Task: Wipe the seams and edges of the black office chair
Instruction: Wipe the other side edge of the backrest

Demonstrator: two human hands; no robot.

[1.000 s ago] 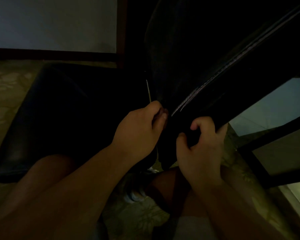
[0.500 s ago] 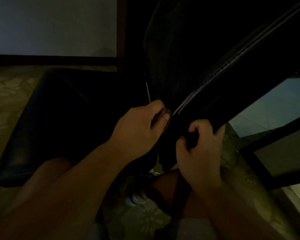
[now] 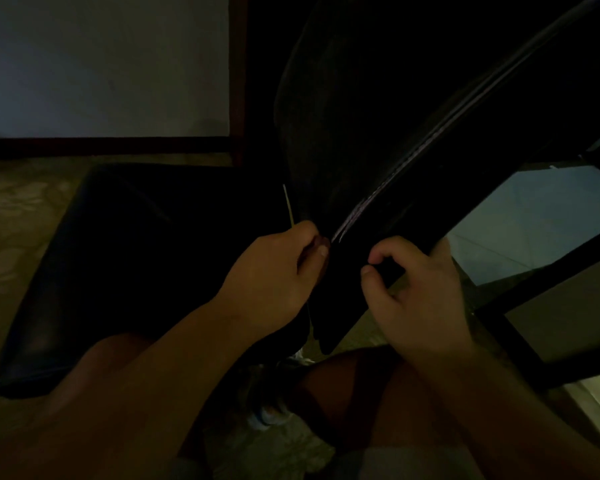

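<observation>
The stitched seam (image 3: 430, 147) of the black office chair (image 3: 361, 98) runs up and far right from the left hand (image 3: 278, 275), whose fingers pinch at its lower end. The right hand (image 3: 416, 289) grips the chair edge just beside it.

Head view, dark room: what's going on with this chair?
A person crouched on the floor works on the black office chair, low on its backrest edge. The left hand has its fingers curled against the lower end of the stitched seam, next to a thin pale stick. The right hand grips the chair's edge beside it. It is too dark to tell whether either hand holds a cloth.
</observation>
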